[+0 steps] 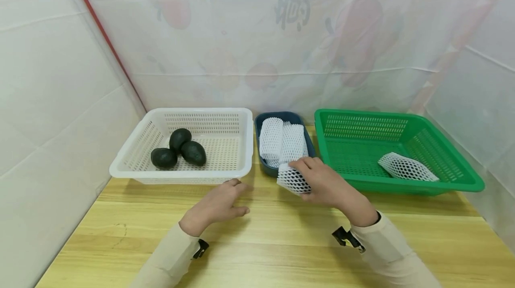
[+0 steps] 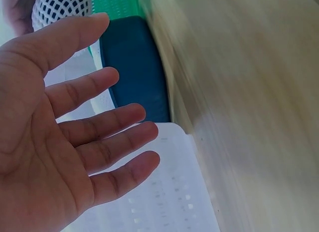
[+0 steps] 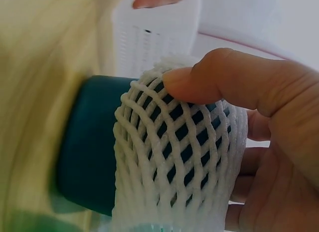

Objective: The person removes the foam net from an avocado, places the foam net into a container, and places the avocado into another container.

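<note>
My right hand grips a white foam net sleeve in front of the small blue tray. In the right wrist view, the thumb presses on the top of the net and the fingers curl behind it; dark blue shows through the mesh. More white foam nets lie piled in the blue tray. My left hand hovers over the table just before the white basket, holding nothing. In the left wrist view its fingers are spread and relaxed.
Three dark green avocados lie in the white basket on the left. A green basket stands on the right with one netted piece in it, dark showing through the mesh. A printed white sheet hangs behind the wooden table.
</note>
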The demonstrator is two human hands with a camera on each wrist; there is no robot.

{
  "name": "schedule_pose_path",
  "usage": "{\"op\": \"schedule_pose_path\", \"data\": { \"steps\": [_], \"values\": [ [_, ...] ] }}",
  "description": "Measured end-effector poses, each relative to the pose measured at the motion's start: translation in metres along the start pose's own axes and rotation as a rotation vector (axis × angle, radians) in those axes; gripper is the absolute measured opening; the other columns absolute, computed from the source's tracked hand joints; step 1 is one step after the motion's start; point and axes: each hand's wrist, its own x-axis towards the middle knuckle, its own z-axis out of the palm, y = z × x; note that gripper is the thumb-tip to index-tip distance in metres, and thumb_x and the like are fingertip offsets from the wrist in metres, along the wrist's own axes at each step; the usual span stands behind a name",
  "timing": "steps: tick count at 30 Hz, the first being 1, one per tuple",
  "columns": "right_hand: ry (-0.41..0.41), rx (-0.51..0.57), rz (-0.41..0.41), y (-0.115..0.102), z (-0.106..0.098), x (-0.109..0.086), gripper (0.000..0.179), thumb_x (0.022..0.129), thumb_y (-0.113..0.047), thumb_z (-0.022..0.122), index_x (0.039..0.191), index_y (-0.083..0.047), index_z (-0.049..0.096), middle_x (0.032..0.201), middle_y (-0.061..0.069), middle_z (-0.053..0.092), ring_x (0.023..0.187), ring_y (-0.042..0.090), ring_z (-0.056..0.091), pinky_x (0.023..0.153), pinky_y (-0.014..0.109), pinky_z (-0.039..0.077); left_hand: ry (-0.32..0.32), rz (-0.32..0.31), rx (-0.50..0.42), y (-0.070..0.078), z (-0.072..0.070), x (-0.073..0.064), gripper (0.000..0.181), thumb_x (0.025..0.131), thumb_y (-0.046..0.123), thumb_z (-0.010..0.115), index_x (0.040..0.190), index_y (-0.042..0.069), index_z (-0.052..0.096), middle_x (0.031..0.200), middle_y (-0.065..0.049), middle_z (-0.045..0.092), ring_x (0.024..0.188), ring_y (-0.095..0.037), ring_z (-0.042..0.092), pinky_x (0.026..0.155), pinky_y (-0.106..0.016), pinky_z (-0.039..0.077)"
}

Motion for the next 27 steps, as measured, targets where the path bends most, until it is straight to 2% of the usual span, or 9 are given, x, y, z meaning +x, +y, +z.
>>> {"op": "schedule_pose_path", "data": {
  "steps": [11, 16, 27],
  "values": [
    [0.015, 0.021, -0.038, 0.003, 0.022, 0.003, 0.070, 0.061, -0.013, 0.085, 0.120, 0.002, 0.051, 0.112, 0.018, 0.052, 0.102, 0.035, 0.051, 0.081, 0.046, 0.046, 0.006, -0.006, 0.037, -0.009, 0.001, -0.008, 0.051, 0.080, 0.026, 0.072, 0.122, 0.000, 0.058, 0.110, -0.015, 0.058, 0.096, -0.027, 0.055, 0.080, -0.041, 0.047],
    [-0.004, 0.014, -0.039, 0.005, 0.030, 0.004, 0.069, 0.062, -0.013, 0.084, 0.120, 0.002, 0.051, 0.111, 0.017, 0.053, 0.102, 0.035, 0.050, 0.083, 0.046, 0.045, 0.018, -0.002, 0.045, -0.012, 0.001, -0.010, 0.050, 0.080, 0.026, 0.073, 0.119, -0.001, 0.058, 0.109, -0.015, 0.058, 0.095, -0.026, 0.056, 0.080, -0.040, 0.047],
    [-0.030, 0.005, -0.058, 0.003, 0.040, 0.012, 0.070, 0.061, -0.014, 0.085, 0.121, -0.001, 0.051, 0.107, 0.015, 0.052, 0.099, 0.033, 0.050, 0.076, 0.046, 0.048, 0.020, -0.040, 0.026, -0.019, 0.000, -0.017, 0.050, 0.080, 0.024, 0.073, 0.120, -0.002, 0.057, 0.112, -0.016, 0.057, 0.098, -0.029, 0.056, 0.082, -0.042, 0.046]
  ]
}}
